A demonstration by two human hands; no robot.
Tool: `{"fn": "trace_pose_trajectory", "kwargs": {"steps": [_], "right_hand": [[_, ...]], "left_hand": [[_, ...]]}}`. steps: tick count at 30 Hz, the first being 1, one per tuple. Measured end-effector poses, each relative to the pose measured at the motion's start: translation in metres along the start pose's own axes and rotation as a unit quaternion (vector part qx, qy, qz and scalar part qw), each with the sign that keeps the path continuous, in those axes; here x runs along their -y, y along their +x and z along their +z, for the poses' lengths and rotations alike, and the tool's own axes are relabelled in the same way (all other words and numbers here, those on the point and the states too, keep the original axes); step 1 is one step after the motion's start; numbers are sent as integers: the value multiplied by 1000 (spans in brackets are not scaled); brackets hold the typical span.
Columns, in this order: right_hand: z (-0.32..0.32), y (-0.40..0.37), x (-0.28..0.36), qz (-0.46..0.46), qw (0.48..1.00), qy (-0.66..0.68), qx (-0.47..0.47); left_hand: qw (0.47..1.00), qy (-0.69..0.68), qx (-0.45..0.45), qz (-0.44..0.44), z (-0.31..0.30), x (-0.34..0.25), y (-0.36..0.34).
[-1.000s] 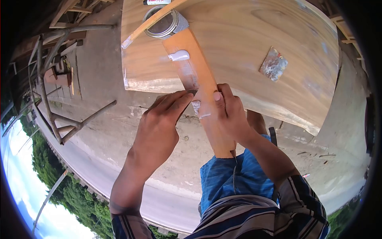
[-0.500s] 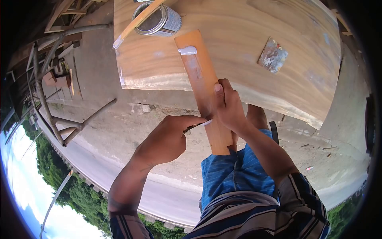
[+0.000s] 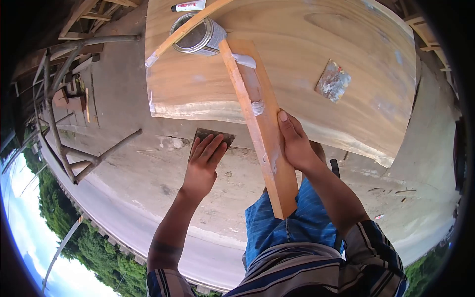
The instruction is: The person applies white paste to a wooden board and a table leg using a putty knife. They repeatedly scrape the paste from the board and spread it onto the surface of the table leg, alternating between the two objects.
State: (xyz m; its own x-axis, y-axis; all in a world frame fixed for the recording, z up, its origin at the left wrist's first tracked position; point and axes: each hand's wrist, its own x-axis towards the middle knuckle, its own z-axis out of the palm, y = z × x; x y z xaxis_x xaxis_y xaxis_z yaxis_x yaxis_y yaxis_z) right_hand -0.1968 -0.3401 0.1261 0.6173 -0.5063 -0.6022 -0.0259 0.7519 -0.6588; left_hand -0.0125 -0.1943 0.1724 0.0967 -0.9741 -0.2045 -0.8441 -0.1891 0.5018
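Note:
My left hand (image 3: 200,171) grips a thin dark flat scraper (image 3: 229,138), fingers laid along its face, in the air left of a wooden board (image 3: 269,131). My right hand (image 3: 297,146) is wrapped round the board's right edge, thumb on top. The board is tilted so that its narrow left side shows, with a pale smear along it. Its near end is above my blue shorts, and its far end reaches over the table near a can. On the broad face are a whitish lump of filler (image 3: 244,61) and a smaller lump (image 3: 257,108) lower down.
On the wooden table (image 3: 366,49) stands an open can (image 3: 216,38) with a wooden stick (image 3: 190,28) across its rim. A tube (image 3: 191,6) lies behind it. A paint-stained flat piece (image 3: 333,80) lies to the right. Curved poles (image 3: 49,94) stand at the left.
My left hand has drawn the scraper off the board and away to the left. The board has rolled to expose its left side, and a second filler lump now shows on its face.

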Motion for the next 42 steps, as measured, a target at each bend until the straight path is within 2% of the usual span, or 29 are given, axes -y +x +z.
{"fn": "trace_pose_trajectory", "kwargs": {"steps": [2,3,6,7,11,14,17,20,21,23,24,27,31,34,36,38,40,42], "right_hand": [[0,9,8,-63,996,-65,-13],[2,6,7,-85,992,-94,-20],[11,12,5,-109,981,-161,-30],[13,13,6,-111,978,-172,-30],[14,22,4,-99,973,-200,-65],[12,23,-1,-105,961,-233,-102],[8,22,-5,-119,940,-290,-133],[7,24,-4,-147,927,-320,-126],[8,24,-4,-158,926,-322,-119],[10,22,-2,-164,923,-328,-117],[12,21,0,-168,922,-331,-113],[18,17,1,-187,915,-345,-95],[12,18,2,-189,901,-373,-119],[7,19,3,-199,895,-379,-124],[2,16,3,-200,908,-348,-119],[1,10,8,-174,919,-336,-114],[6,1,8,-165,925,-325,-106],[9,-2,5,-181,925,-318,-102]], "left_hand": [[980,-170,-24,-101,-7,-10,-6],[952,-250,-41,-174,-18,-22,-1],[905,-397,-57,-146,-47,-49,19],[912,-381,-54,-142,-53,-55,29],[900,-411,54,-134,-55,-50,29],[883,-442,56,-144,-43,-54,22],[886,-415,149,-144,-47,-55,17],[876,-420,180,-155,-60,-63,19],[914,-358,128,-143,-67,-61,23],[969,-198,105,-108,-73,-66,41],[983,-130,102,-80,-70,-64,46],[987,-91,120,-52,-55,-65,59],[957,-155,241,-47,-40,-72,48],[936,-216,262,-96,-51,-81,45],[952,-227,176,-103,-70,-78,50],[980,-132,101,-107,-89,-79,61],[992,-58,63,-92,-90,-78,71],[996,7,66,-58,-84,-80,81]]}}
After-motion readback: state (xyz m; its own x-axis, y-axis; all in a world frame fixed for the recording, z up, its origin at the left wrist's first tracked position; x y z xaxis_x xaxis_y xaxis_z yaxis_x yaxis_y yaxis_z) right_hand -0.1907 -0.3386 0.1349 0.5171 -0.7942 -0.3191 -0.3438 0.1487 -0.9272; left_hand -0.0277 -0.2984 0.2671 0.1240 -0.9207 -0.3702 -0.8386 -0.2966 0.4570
